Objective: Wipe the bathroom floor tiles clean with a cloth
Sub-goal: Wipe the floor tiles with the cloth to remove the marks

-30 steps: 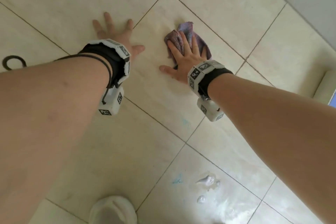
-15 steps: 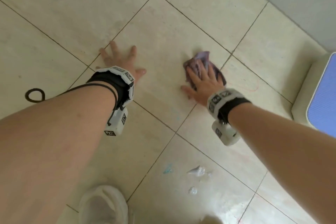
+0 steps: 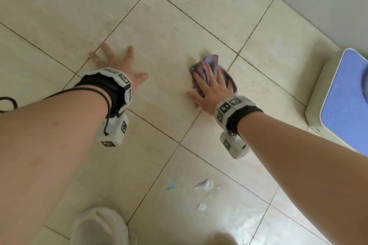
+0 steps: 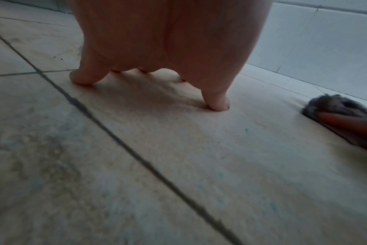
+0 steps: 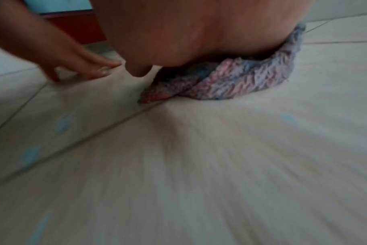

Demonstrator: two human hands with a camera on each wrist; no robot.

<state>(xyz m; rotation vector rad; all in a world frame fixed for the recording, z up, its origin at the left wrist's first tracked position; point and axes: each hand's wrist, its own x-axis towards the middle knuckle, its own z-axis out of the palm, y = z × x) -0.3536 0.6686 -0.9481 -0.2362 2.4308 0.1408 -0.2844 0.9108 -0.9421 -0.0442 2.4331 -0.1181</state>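
Right of centre in the head view, a right hand (image 3: 214,85) presses a bunched purple cloth (image 3: 207,63) flat-fingered against the floor tiles (image 3: 169,26), apparently mid-wipe. The left hand (image 3: 119,65), fingers splayed and holding nothing, braces on the floor, likely bearing weight.

The cloth (image 3: 213,73), pressed flat under the right hand (image 3: 212,88), is carried rightward from mid-tile to a grout line beside the red mark (image 3: 258,90). More of the blue-topped scale (image 3: 346,101) is brought into view.
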